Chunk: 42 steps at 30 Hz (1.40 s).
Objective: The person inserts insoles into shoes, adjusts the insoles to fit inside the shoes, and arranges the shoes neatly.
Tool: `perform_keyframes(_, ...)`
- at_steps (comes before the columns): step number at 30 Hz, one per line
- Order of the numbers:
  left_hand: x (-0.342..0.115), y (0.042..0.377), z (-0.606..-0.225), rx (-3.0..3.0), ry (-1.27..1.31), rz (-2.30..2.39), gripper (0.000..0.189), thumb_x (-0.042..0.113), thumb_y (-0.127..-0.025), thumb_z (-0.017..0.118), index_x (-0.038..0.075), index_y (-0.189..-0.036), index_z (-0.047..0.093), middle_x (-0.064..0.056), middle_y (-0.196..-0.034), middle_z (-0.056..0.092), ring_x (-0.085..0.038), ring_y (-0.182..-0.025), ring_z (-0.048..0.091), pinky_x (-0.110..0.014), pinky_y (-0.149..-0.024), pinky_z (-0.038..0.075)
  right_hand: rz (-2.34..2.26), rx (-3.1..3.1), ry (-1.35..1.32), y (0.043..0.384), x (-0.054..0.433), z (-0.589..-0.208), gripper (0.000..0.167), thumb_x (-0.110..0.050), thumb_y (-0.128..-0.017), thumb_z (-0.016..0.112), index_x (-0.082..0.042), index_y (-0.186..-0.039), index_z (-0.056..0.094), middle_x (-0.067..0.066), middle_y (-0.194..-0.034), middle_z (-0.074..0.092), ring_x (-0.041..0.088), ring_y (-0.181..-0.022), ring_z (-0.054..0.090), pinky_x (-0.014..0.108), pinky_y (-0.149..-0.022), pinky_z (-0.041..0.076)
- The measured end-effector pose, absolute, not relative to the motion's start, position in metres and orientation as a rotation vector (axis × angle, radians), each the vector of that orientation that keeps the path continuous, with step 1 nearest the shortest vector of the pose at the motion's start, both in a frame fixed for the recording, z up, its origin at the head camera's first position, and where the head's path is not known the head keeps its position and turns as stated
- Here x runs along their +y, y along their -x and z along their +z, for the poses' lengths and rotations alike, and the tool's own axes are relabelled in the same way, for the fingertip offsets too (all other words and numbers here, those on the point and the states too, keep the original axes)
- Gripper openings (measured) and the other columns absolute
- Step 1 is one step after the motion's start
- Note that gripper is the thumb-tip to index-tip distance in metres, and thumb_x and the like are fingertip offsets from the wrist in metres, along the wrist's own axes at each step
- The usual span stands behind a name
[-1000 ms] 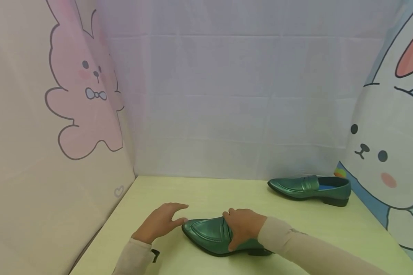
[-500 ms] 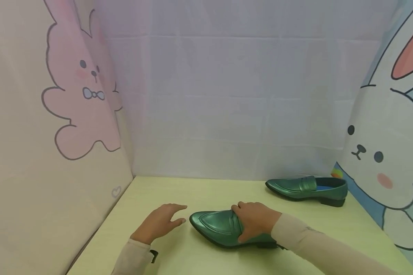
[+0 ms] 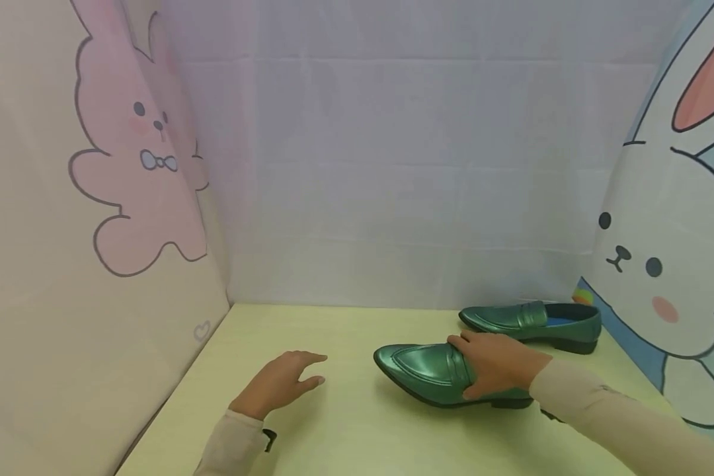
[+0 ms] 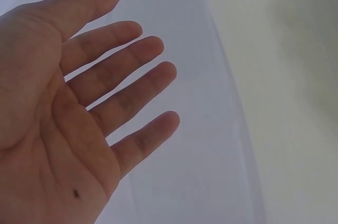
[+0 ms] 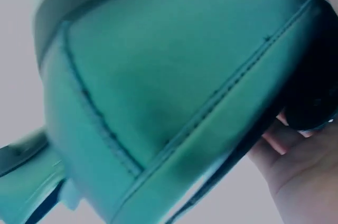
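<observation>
In the head view my right hand [image 3: 502, 363] grips a metallic green loafer [image 3: 425, 370] from above, across its opening. The pointed toe faces left, and a shadow lies below the shoe, which appears lifted off the table. Its heel part is partly hidden by my hand and sleeve. Up close, the right wrist view shows the loafer's stitched green side [image 5: 169, 76] with my palm [image 5: 306, 176] at the right. My left hand [image 3: 279, 383] hovers left of the toe, holding nothing; in the left wrist view its fingers [image 4: 127, 100] are spread and nearly straight.
A matching green loafer [image 3: 512, 317] with a blue insole stands at the back right of the pale yellow table [image 3: 333, 436], toe left, just behind the held one. Cloth walls with cartoon rabbits [image 3: 648, 244] border the table at the back and sides.
My right hand has carried the loafer to the right and farther back, nearer to the other loafer. The left hand has stayed about where it was.
</observation>
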<state>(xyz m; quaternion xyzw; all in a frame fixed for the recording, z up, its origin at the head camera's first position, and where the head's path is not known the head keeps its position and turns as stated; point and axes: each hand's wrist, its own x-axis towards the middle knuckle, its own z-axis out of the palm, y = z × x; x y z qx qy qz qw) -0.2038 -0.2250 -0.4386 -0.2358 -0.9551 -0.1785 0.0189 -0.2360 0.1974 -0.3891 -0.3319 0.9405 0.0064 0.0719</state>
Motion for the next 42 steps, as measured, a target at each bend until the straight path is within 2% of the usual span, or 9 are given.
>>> perform_keyframes(2, -0.225, 0.204, -0.438, -2.968, 0.741, -0.563, 0.044, 0.029, -0.098, 0.071, 0.008, -0.135, 0.065, -0.008, -0.132, 0.066, -0.032, -0.123, 0.061, -0.051, -0.101, 0.051, 0.018, 2.838, 0.999, 0.238, 0.210, -0.388, 0.099, -0.056, -0.076, 0.085, -0.001, -0.149, 0.046, 0.024, -0.143, 0.051, 0.041, -0.117, 0.061, 0.057, -0.092, 0.053)
perform_keyframes(7, -0.224, 0.209, -0.438, -2.966, 0.756, -0.568, 0.043, 0.027, -0.097, 0.071, 0.007, -0.135, 0.065, -0.009, -0.133, 0.065, -0.031, -0.123, 0.060, -0.050, -0.102, 0.050, -0.012, 2.866, 0.969, 0.242, 0.242, -0.385, 0.101, -0.059, -0.076, 0.083, 0.000, -0.149, 0.046, 0.028, -0.145, 0.049, 0.045, -0.118, 0.059, 0.060, -0.091, 0.053)
perform_keyframes(15, -0.220, 0.216, -0.439, -2.966, 0.798, -0.544, 0.045, 0.029, -0.098, 0.069, 0.008, -0.138, 0.064, -0.009, -0.135, 0.065, -0.030, -0.124, 0.060, -0.048, -0.103, 0.050, -0.023, 2.867, 0.904, 0.241, 0.287, -0.380, 0.103, -0.056, -0.072, 0.087, 0.004, -0.145, 0.048, 0.032, -0.139, 0.050, 0.047, -0.109, 0.063, 0.060, -0.083, 0.055)
perform_keyframes(21, -0.225, 0.215, -0.442, -2.979, 0.767, -0.546, 0.044, 0.030, -0.098, 0.070, 0.009, -0.136, 0.065, -0.007, -0.134, 0.065, -0.029, -0.123, 0.061, -0.048, -0.102, 0.051, -0.058, 2.856, 0.888, 0.248, 0.309, -0.388, 0.103, -0.052, -0.069, 0.091, 0.003, -0.145, 0.049, 0.029, -0.137, 0.053, 0.046, -0.110, 0.062, 0.060, -0.082, 0.055)
perform_keyframes(31, -0.225, 0.214, -0.448, -2.989, 0.777, -0.561, 0.045, 0.031, -0.098, 0.070, 0.010, -0.137, 0.064, -0.006, -0.133, 0.066, -0.029, -0.123, 0.061, -0.049, -0.102, 0.051, -0.074, 2.875, 0.773, 0.258, 0.342, -0.399, 0.104, -0.048, -0.067, 0.092, 0.009, -0.142, 0.048, 0.042, -0.137, 0.046, 0.056, -0.114, 0.057, 0.065, -0.084, 0.053)
perform_keyframes(42, -0.224, 0.214, -0.453, -3.010, 0.760, -0.581, 0.045, 0.030, -0.098, 0.070, 0.010, -0.137, 0.064, -0.007, -0.133, 0.066, -0.030, -0.123, 0.061, -0.050, -0.102, 0.051, -0.129, 2.856, 0.739, 0.261, 0.366, -0.413, 0.104, -0.044, -0.066, 0.094, 0.013, -0.140, 0.048, 0.043, -0.133, 0.048, 0.058, -0.114, 0.055, 0.066, -0.085, 0.052)
